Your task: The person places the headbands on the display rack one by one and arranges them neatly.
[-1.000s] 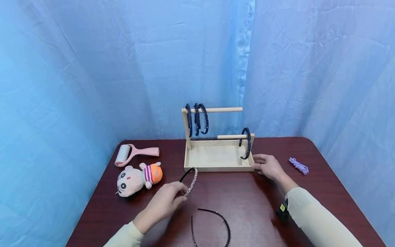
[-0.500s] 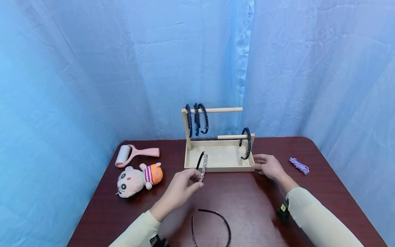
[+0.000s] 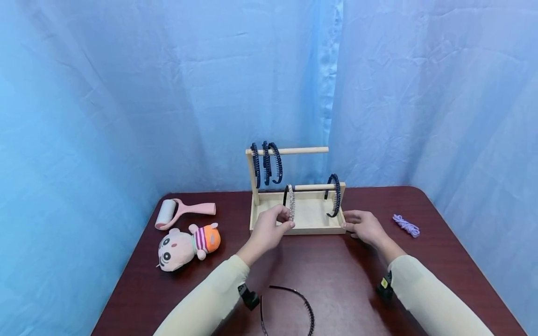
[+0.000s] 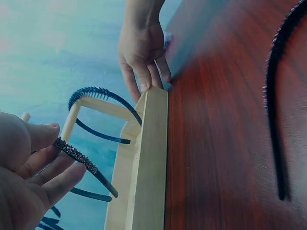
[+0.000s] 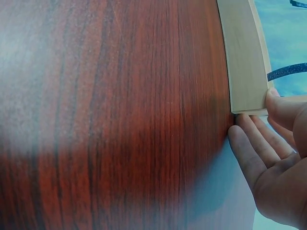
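Note:
My left hand (image 3: 269,228) pinches a headband (image 3: 292,203) covered in sparkling stones between thumb and fingers. The headband stands upright over the wooden rack (image 3: 319,230), its top by the free end of the lower bar (image 3: 315,187); whether the bar passes inside it I cannot tell. A toothed black headband (image 3: 337,198) hangs at that bar's right end. On the upper bar (image 3: 304,150) hang several black headbands (image 3: 266,163). With fingers nearly straight, my right hand (image 5: 278,177) touches the rack's right end, thumb at the corner of its rim.
Near the table's front lies another black headband (image 3: 308,305). To the left are a pink-handled lint roller (image 3: 185,210) and a plush doll (image 3: 189,245). A bundle of lilac cord (image 3: 406,226) lies at the right. Blue curtains (image 3: 201,93) hang behind the table (image 3: 336,275).
My left hand has carried the sparkling headband from the front left, up and rightward, to the tip of the lower bar. My right hand has stayed at the rack's right end.

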